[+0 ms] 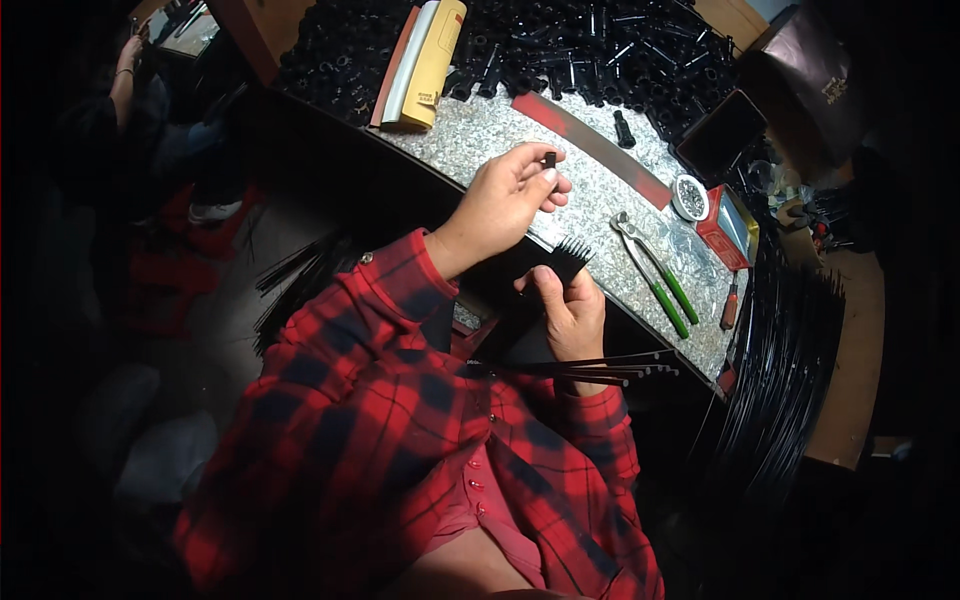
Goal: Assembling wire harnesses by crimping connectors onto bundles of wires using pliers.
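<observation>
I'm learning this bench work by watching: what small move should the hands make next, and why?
Probably bring the left hand down so the small black tube piece pinched in its fingertips meets a tip of the fanned bundle of thin black rods gripped in the right hand; piece and rod tips are apart.

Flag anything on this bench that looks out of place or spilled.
Nothing looks spilled or damaged. The pliers lie flat on the bench, the black parts stay heaped at the back, and both hands work over the near edge.
</observation>
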`<action>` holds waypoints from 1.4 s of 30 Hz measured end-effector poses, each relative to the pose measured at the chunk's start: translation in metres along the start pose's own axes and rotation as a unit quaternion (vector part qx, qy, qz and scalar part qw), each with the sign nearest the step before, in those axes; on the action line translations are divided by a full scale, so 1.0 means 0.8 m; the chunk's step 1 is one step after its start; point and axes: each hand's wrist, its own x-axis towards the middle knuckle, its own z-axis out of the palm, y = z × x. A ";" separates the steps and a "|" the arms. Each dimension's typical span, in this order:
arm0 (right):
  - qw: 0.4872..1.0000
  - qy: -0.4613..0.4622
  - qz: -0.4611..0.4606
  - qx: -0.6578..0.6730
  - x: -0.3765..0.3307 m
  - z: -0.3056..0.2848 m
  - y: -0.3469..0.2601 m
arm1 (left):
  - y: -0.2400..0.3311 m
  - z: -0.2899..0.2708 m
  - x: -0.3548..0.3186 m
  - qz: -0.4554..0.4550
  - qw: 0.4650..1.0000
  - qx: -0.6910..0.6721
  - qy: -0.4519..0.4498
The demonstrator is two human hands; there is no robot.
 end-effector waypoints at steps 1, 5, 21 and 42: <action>1.000 0.001 -0.001 -0.001 0.000 0.001 0.000 | 0.001 0.003 -0.001 -0.003 1.000 0.004 -0.004; 1.000 -0.004 -0.002 0.010 0.000 0.003 0.000 | 0.003 0.000 -0.005 0.009 1.000 -0.001 -0.019; 0.997 -0.014 -0.002 0.070 0.000 0.004 -0.002 | 0.023 -0.038 -0.020 -0.141 0.963 -0.208 -0.096; 0.998 -0.027 0.009 0.058 0.004 0.005 0.000 | 0.017 -0.031 -0.022 -0.161 0.946 -0.246 -0.134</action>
